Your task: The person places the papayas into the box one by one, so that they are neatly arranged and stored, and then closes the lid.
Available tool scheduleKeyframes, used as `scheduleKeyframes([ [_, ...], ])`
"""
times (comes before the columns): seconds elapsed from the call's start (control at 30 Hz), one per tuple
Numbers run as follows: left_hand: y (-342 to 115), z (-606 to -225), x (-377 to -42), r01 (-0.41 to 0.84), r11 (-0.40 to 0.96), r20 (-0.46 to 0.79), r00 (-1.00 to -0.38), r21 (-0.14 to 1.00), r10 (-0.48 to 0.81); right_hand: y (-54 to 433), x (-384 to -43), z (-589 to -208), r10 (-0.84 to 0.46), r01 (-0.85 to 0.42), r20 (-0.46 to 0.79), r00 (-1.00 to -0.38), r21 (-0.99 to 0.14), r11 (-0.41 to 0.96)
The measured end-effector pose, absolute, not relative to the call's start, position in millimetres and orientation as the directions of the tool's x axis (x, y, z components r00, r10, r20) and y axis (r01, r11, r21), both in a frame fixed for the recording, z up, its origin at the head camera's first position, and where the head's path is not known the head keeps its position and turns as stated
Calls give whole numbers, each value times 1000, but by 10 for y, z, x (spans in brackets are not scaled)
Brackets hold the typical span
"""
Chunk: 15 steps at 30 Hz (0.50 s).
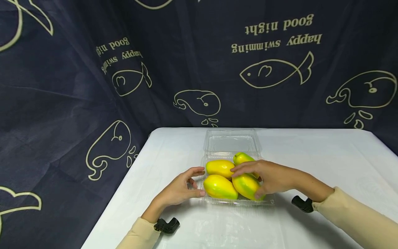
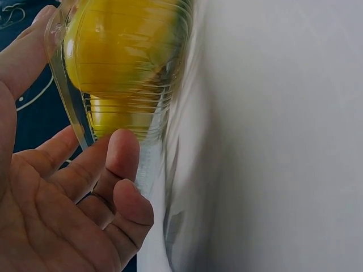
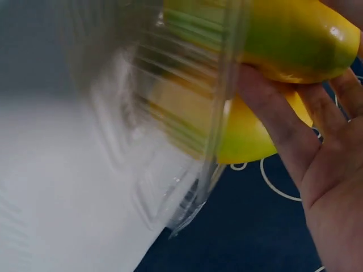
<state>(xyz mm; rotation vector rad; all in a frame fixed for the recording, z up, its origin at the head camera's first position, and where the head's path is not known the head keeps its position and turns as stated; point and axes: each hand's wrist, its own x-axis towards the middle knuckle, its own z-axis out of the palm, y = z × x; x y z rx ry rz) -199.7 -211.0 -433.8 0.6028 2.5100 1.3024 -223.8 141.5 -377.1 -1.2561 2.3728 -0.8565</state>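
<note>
Several yellow-green mangoes lie in a clear plastic clamshell container (image 1: 239, 201), its lid folded back. My right hand (image 1: 273, 176) reaches over the front right mango (image 1: 245, 185), gripping it between thumb and fingers. In the right wrist view, that mango (image 3: 295, 42) sits partly above the container's wall, with another mango (image 3: 244, 136) beside it. My left hand (image 1: 178, 188) is at the container's left side, thumb and fingertips close to the rim and fingers loosely bent. The left wrist view shows the thumb along the clear rim (image 2: 62, 85).
The open lid (image 1: 231, 141) lies flat behind the fruit. A white cloth covers the table (image 1: 314, 152). Dark curtains (image 1: 199, 58) with fish drawings hang behind and to the left.
</note>
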Motion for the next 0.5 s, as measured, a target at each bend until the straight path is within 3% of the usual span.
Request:
scheduleKeyframes([
  [0.5, -2105, -4333, -1994, 227, 504, -40, -884, 833, 466, 1542, -2242, -3907, -839, -618, 45, -543, -698, 362],
])
